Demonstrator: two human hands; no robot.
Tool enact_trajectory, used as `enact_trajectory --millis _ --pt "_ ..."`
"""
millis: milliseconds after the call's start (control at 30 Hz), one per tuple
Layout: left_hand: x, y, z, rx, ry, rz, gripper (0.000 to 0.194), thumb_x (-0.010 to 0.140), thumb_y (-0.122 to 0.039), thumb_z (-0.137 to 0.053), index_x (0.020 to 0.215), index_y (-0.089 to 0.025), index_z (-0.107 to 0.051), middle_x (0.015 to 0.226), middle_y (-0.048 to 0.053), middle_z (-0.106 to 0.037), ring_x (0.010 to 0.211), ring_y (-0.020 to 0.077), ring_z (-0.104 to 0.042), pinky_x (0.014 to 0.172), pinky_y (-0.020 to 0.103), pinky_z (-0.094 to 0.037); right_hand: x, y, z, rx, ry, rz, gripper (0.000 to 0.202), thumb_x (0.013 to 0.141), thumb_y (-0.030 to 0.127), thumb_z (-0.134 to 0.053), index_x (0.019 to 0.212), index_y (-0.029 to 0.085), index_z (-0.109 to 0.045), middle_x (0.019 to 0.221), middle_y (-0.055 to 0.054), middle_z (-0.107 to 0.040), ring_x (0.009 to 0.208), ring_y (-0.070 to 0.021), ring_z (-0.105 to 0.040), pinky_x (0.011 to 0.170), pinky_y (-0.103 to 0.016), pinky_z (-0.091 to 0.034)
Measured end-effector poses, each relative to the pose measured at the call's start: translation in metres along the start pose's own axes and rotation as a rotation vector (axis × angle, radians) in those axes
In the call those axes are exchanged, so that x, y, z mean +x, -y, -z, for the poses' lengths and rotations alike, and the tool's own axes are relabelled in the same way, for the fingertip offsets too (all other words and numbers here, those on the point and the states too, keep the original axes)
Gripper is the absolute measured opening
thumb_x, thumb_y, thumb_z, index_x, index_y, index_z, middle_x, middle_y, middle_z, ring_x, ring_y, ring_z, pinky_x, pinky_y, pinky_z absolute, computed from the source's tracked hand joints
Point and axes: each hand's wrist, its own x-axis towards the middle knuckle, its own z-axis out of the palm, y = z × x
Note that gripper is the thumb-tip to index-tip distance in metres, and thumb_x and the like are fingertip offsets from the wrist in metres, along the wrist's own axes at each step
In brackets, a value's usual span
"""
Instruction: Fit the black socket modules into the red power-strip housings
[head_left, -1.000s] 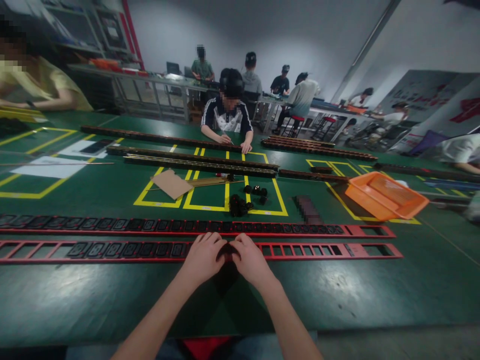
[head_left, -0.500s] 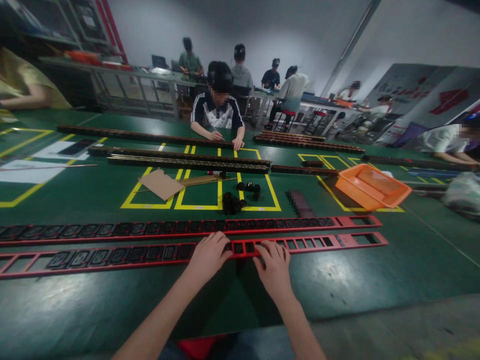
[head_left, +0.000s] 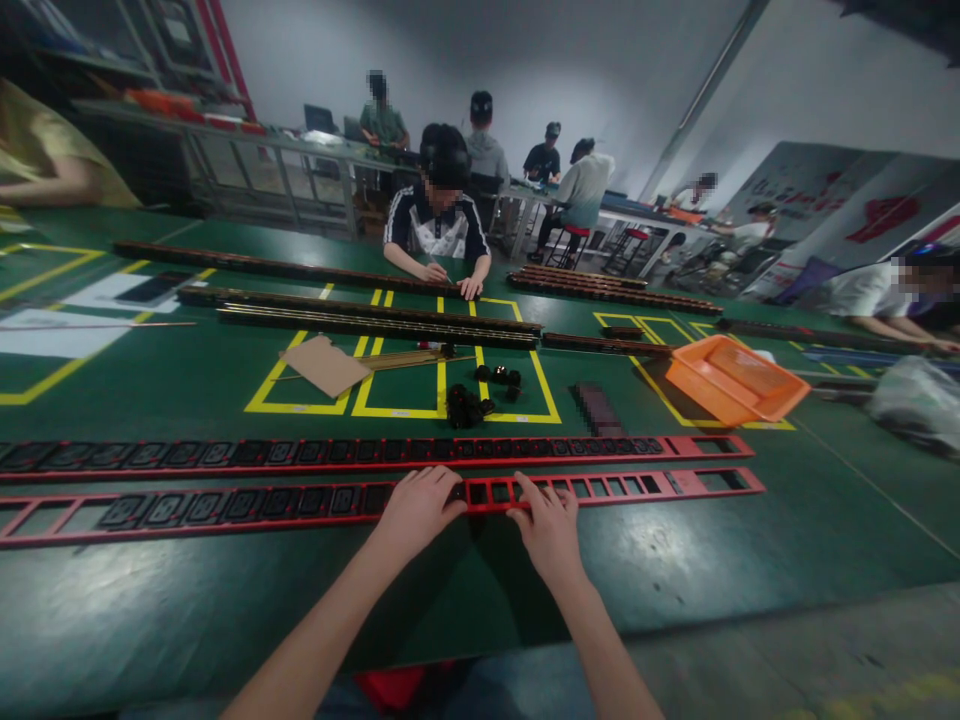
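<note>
My left grip (head_left: 421, 502) curls over a long red slotted rail (head_left: 684, 485), low in the centre of the frame; whether its fingers pinch anything, I cannot tell. My right grip (head_left: 551, 525), thumb apart from its loosely spread fingers, touches the same rail just to the right. Rectangular black plastic sockets (head_left: 279, 502) fill slots at lower left (a fuller red rail (head_left: 679, 448) lies just behind) on the green tabletop (head_left: 675, 580).
</note>
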Motion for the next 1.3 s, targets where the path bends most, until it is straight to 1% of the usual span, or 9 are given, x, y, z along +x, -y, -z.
enact_trajectory --millis 167,333,500,667,833,1000,1167,1300 --pt "-0.006 0.008 0.003 -0.018 0.001 -0.002 0.025 0.087 -0.035 -0.062 0.109 -0.023 -0.061 0.110 0.003 -0.068 0.103 0.0219 -0.063 0.090 0.037 -0.046 0.001 0.010 0.000 0.094 -0.011 -0.049 0.033 0.092 0.024 -0.055 0.125 0.021 -0.056 0.091 -0.004 -0.072 0.092 -0.0232 -0.063 0.094 -0.043 -0.030" --pt "-0.019 0.022 0.009 -0.013 -0.017 -0.003 0.025 0.087 -0.034 -0.062 0.109 -0.023 -0.060 0.110 0.002 -0.068 0.103 0.0218 -0.062 0.089 0.037 -0.045 0.003 0.026 -0.004 0.131 -0.021 -0.040 0.032 0.092 0.027 -0.057 0.124 0.021 -0.057 0.089 -0.004 -0.072 0.091 -0.0231 -0.063 0.093 -0.043 -0.030" --pt "-0.029 0.035 0.017 -0.008 -0.025 0.025 0.022 0.087 -0.033 -0.062 0.108 -0.023 -0.061 0.110 0.002 -0.068 0.102 0.0213 -0.062 0.089 0.036 -0.044 0.009 0.043 -0.007 0.158 0.017 -0.024 0.033 0.092 0.027 -0.058 0.125 0.021 -0.056 0.089 -0.003 -0.072 0.090 -0.0225 -0.063 0.094 -0.043 -0.030" --pt "-0.036 0.039 0.020 0.039 -0.063 0.030 0.024 0.089 -0.034 -0.057 0.111 -0.024 -0.059 0.112 0.003 -0.067 0.101 0.0204 -0.061 0.090 0.035 -0.043 0.012 0.054 -0.010 0.124 0.032 -0.012 0.029 0.092 0.024 -0.058 0.121 0.021 -0.058 0.094 -0.005 -0.072 0.092 -0.0230 -0.064 0.093 -0.043 -0.032" --pt "-0.038 0.033 0.018 0.140 -0.068 -0.006 0.033 0.094 -0.040 -0.050 0.122 -0.024 -0.055 0.119 0.006 -0.064 0.108 0.0236 -0.058 0.092 0.039 -0.041 0.009 0.055 -0.008 0.123 0.016 0.034 0.029 0.094 0.024 -0.053 0.123 0.020 -0.056 0.107 -0.009 -0.070 0.099 -0.0242 -0.063 0.096 -0.045 -0.033" --pt "-0.037 0.031 0.019 0.193 -0.042 -0.010 0.037 0.093 -0.041 -0.051 0.126 -0.025 -0.053 0.122 0.007 -0.063 0.110 0.0253 -0.055 0.093 0.040 -0.040 0.008 0.054 0.001 0.130 -0.010 0.020 0.031 0.095 0.023 -0.049 0.124 0.020 -0.056 0.115 -0.010 -0.066 0.106 -0.0250 -0.060 0.097 -0.044 -0.037" --pt "-0.034 0.034 0.024 0.181 0.018 -0.027 0.038 0.093 -0.043 -0.050 0.127 -0.025 -0.052 0.124 0.006 -0.061 0.111 0.0245 -0.054 0.091 0.039 -0.040 0.013 0.050 0.007 0.115 -0.064 -0.032 0.030 0.093 0.025 -0.051 0.121 0.018 -0.058 0.117 -0.012 -0.061 0.109 -0.0274 -0.056 0.092 -0.043 -0.042" --pt "-0.032 0.035 0.027 0.158 0.038 -0.030 0.038 0.093 -0.044 -0.051 0.126 -0.026 -0.053 0.124 0.005 -0.060 0.111 0.0234 -0.054 0.093 0.038 -0.040 0.023 0.045 0.008 0.127 -0.067 -0.010 0.030 0.093 0.025 -0.051 0.121 0.019 -0.059 0.116 -0.012 -0.061 0.107 -0.0266 -0.056 0.091 -0.042 -0.043"
